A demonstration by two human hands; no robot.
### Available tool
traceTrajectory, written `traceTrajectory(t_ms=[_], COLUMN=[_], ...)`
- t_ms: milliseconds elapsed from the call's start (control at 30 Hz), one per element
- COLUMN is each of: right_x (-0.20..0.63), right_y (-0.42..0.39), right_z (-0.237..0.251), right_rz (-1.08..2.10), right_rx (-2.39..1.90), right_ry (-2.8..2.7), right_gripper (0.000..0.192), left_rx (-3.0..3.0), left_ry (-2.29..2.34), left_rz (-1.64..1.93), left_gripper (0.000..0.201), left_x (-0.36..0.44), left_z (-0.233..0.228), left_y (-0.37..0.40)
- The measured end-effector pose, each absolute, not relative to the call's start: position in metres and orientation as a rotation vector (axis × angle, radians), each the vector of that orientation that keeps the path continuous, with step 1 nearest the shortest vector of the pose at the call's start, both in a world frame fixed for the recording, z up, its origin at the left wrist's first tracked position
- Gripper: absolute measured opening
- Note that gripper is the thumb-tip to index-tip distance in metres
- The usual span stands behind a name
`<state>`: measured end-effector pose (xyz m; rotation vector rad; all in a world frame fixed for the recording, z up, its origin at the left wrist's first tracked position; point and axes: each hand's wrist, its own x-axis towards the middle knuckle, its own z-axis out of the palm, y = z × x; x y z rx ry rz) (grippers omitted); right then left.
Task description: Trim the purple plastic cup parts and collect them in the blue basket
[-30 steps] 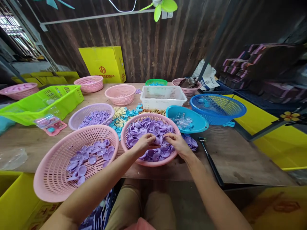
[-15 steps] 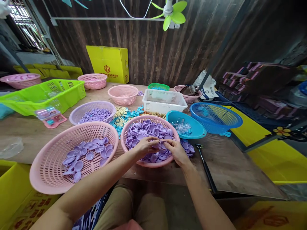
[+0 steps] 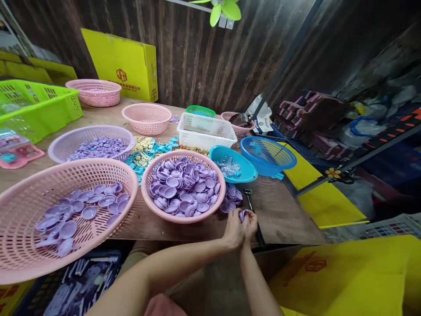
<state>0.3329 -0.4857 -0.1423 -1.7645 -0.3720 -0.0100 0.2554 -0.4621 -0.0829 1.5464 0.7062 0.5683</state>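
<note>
My left hand (image 3: 233,230) and my right hand (image 3: 250,224) are pressed together at the table's front edge. Between their fingertips is a small purple cup-shaped piece (image 3: 243,215), partly covered by the fingers; whether it is one piece or two, I cannot tell. Just beyond the hands lies a loose pile of purple pieces (image 3: 233,196). To the left stands a round pink basket (image 3: 148,202) heaped with purple cup-shaped pieces (image 3: 187,186). A hammer (image 3: 249,193) rests on the table, its handle running down behind my right hand.
A larger pink basket (image 3: 19,193) at left holds scattered purple pieces. Behind are a lilac basket (image 3: 59,142), a white basket (image 3: 207,137), a turquoise bowl (image 3: 240,171) and a blue basket (image 3: 283,160). A yellow carton (image 3: 355,272) stands at lower right, below the table.
Both hands have moved from over the round pink basket to the right, past its rim, still with a purple piece between them. The camera view has swung right and down.
</note>
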Motion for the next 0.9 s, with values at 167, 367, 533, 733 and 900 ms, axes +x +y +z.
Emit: traceTrajectory(t_ms=[167,367,533,733,900], right_x=[0.341,0.352,0.338,0.332,0.314], right_y=[-0.48,-0.455,-0.459,-0.463,-0.453], right_z=[-0.153,-0.142,-0.133,-0.127,-0.092], right_rz=[-0.127,-0.217,-0.239,-0.339,-0.41], right_rx=[-1.956,-2.088,-2.086,-2.054,-1.917], right_ry=[-0.267,-0.221,-0.331,-0.329,-0.503], right_gripper=[0.017,0.015,0.023,0.023,0.024], left_rx=[1.595,1.936,2.071,2.307,2.618], left_ry=[0.6,0.476,0.133,0.117,0.755], left_rz=[0.569,0.68,0.724,0.642,0.245], left_gripper=[0.023,0.039,0.058,0.041,0.029], left_x=[0.277,0.273,0.221,0.136,0.097], left_z=[-0.114,-0.122,-0.097,-0.039,-0.017], left_y=[-0.448,-0.419,-0.44,-0.415,-0.331])
